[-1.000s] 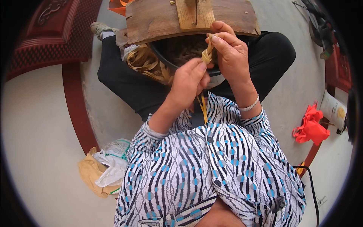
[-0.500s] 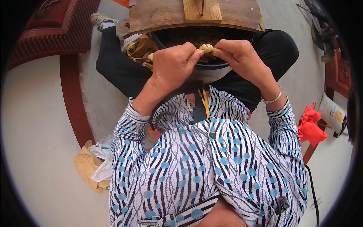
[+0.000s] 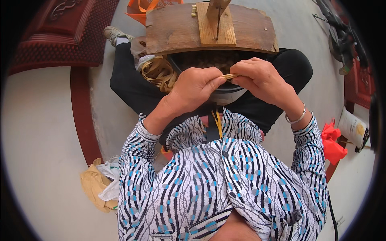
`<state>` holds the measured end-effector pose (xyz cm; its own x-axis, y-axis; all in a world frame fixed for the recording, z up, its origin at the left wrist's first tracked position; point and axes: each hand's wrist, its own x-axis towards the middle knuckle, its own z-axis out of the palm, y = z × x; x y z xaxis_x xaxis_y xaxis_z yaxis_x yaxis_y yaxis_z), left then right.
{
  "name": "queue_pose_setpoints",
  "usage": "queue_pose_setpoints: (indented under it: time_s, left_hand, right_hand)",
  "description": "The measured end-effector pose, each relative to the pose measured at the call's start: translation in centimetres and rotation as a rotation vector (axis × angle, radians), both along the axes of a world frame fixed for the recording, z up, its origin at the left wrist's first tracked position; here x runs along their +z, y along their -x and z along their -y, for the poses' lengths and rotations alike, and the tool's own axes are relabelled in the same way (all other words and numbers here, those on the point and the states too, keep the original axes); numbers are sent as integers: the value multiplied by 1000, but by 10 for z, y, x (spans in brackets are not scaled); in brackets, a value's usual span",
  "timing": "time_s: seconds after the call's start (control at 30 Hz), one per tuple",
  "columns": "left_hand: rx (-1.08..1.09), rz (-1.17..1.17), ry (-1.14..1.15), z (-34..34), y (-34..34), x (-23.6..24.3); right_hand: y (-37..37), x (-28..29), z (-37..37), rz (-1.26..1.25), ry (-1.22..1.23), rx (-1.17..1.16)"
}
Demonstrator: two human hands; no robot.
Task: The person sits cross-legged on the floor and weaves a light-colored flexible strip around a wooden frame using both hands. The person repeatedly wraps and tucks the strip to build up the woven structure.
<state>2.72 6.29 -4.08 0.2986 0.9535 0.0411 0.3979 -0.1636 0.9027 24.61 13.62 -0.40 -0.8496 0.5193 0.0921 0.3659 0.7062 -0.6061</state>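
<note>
A short tan strip [image 3: 229, 76], pale and flexible-looking, is stretched between my hands just in front of the dark tub. My left hand [image 3: 195, 86] pinches one end between thumb and bent forefinger. At the other end, my right hand [image 3: 261, 78] grips it with thumb and fingers, a silver bangle on that wrist. Between my legs sits the round dark tub [image 3: 227, 90], its brownish contents partly hidden by my hands. To the left of the tub, a heap of similar tan strips [image 3: 159, 73] lies in a pale plastic bag.
A wooden board [image 3: 173, 32] covers the tub's far side, bearing a wood block with an upright metal rod [image 3: 218, 28] and several small pale pieces [image 3: 194, 11]. An orange bag [image 3: 138, 11] lies beyond. Brown paper and white plastic [image 3: 98, 182] lie left; a red bag [image 3: 333, 142] sits right.
The knot that showed between my fingertips is no longer visible; a narrow, straight strip shows there now. My hands, the tub and the board all appear lower in the picture, revealing more beyond the board.
</note>
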Motion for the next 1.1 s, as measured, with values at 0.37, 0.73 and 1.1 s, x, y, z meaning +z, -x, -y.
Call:
queue_pose_setpoints:
  time_s: [0.37, 0.73, 1.1]
  left_hand:
    - [207, 246, 19, -97, 25, -7]
    - [469, -286, -273, -103, 32, -35]
    - [4, 932, 733, -21, -17, 9]
  right_hand:
    - [24, -31, -64, -379, 319, -513]
    - [20, -61, -66, -253, -258, -443]
    - [59, -19, -30, -366, -517, -352]
